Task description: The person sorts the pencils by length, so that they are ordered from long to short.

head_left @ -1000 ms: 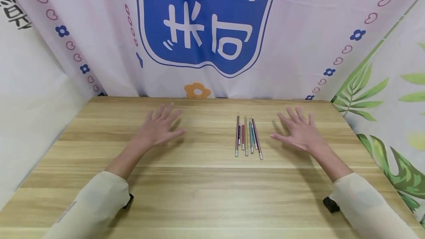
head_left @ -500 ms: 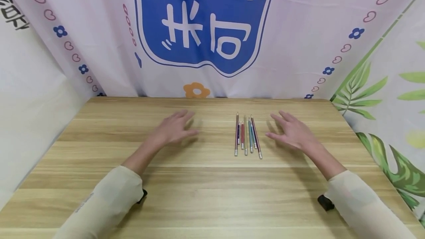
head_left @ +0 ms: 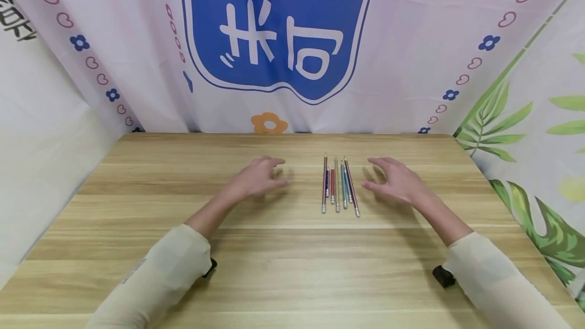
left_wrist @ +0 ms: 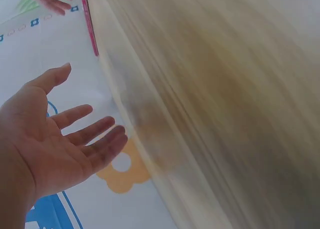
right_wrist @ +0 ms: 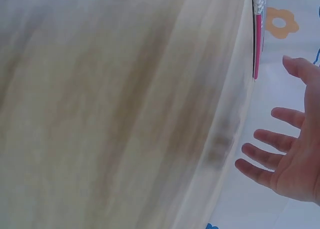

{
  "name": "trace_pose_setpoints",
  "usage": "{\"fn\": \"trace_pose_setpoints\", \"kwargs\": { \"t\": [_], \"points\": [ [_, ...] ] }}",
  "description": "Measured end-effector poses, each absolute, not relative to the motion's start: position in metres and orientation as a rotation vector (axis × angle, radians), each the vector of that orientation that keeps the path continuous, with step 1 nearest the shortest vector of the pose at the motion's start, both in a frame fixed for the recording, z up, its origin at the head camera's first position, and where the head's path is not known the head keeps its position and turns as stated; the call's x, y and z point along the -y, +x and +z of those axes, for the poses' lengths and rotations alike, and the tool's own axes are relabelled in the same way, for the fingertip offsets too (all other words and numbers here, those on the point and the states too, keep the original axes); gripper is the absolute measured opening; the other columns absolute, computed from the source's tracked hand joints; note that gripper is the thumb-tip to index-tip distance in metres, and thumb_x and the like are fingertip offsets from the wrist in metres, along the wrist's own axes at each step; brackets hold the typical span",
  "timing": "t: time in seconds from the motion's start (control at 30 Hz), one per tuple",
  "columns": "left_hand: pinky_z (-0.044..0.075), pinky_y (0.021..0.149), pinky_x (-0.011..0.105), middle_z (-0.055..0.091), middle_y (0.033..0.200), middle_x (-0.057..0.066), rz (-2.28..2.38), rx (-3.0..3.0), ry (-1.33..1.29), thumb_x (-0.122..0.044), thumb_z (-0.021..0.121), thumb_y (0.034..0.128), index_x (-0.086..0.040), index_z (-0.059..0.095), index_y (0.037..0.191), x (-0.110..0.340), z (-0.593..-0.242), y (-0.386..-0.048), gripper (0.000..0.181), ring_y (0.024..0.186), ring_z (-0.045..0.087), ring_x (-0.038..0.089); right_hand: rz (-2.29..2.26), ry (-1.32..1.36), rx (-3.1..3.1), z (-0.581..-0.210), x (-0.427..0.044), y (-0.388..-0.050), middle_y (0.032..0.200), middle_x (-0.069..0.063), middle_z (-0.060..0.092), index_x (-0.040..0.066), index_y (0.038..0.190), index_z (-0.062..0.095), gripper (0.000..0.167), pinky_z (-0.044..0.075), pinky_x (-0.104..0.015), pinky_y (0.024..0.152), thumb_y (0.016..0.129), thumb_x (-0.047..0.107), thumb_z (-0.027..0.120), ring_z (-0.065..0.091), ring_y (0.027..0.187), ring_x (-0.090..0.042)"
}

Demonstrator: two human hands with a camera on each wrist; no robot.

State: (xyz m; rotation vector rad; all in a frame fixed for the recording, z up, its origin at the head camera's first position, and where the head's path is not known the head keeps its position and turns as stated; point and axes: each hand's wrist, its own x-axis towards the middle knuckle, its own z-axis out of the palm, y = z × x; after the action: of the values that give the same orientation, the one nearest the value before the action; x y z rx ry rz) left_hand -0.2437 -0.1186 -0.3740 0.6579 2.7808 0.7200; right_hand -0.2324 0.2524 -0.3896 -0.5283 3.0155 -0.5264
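Near the far edge of the table point(head_left: 274, 268), pencils point(head_left: 337, 185) are lying lengthwise toward that edge, between the left hand point(head_left: 257, 177) and the nearer right hand point(head_left: 397, 181), both hovering empty and loosely spread.

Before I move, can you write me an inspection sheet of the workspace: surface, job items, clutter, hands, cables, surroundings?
Surface: wood-grain table, with planks of lighter and darker tone.
Job items: pencils in mixed colours and lengths, lying roughly side by side, eraser ends toward the person.
Clutter: nothing seen.
Left hand: left of the pencils, fingers spread, holding nothing.
Right hand: right of the pencils and nearer to them, fingers spread, holding nothing.
Cables: nothing seen.
Surroundings: printed cloth with a blue emblem behind the far edge; leaf-patterned covering on the right.
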Motion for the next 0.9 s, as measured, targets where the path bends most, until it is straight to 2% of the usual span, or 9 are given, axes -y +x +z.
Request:
{"fn": "trace_pose_setpoints", "kwargs": {
  "t": [0.27, 0.5, 0.67, 0.9],
  "points": [
    [0.056, 0.104, 0.049, 0.064, 0.13, 0.029, 0.897, -2.689, 0.656, -0.027, 0.075, 0.0951, 0.007, 0.052, 0.145, 0.097, -0.373, -0.247, 0.064, 0.118, 0.064, 0.039, -0.734, -0.561, -2.976, -0.388, -0.25, -0.233, 0.135, -0.035, 0.059, -0.006, 0.149, 0.048, 0.072, 0.048, -0.067, 0.106, 0.097, 0.037, 0.072, 0.061, 0.12, -0.05],
    [0.06, 0.094, 0.04, 0.071, 0.111, 0.02, 0.928, -2.653, 0.644, -0.017, 0.078, 0.0921, 0.009, 0.056, 0.139, 0.08, -0.373, -0.246, 0.058, 0.101, 0.068, 0.029, -0.871, -0.515, -2.915, -0.389, -0.248, -0.233, 0.13, -0.035, 0.062, -0.008, 0.145, 0.051, 0.067, 0.055, -0.061, 0.102, 0.096, 0.031, 0.074, 0.065, 0.115, -0.048],
    [0.059, 0.076, 0.028, 0.07, 0.09, 0.01, 0.979, -2.618, 0.602, -0.01, 0.08, 0.0897, 0.011, 0.059, 0.134, 0.068, -0.375, -0.246, 0.054, 0.076, 0.062, 0.017, -0.92, -0.503, -2.878, -0.389, -0.245, -0.231, 0.129, -0.034, 0.062, -0.009, 0.143, 0.052, 0.062, 0.059, -0.057, 0.097, 0.095, 0.023, 0.076, 0.069, 0.108, -0.044],
    [0.051, 0.061, 0.019, 0.064, 0.08, 0.005, 1.003, -2.558, 0.586, -0.009, 0.08, 0.0892, 0.01, 0.057, 0.136, 0.052, -0.376, -0.245, 0.055, 0.065, 0.054, 0.011, -0.95, -0.483, -2.848, -0.386, -0.241, -0.228, 0.128, -0.034, 0.062, -0.01, 0.141, 0.053, 0.061, 0.062, -0.053, 0.093, 0.094, 0.02, 0.077, 0.071, 0.103, -0.039]
  ]
}}
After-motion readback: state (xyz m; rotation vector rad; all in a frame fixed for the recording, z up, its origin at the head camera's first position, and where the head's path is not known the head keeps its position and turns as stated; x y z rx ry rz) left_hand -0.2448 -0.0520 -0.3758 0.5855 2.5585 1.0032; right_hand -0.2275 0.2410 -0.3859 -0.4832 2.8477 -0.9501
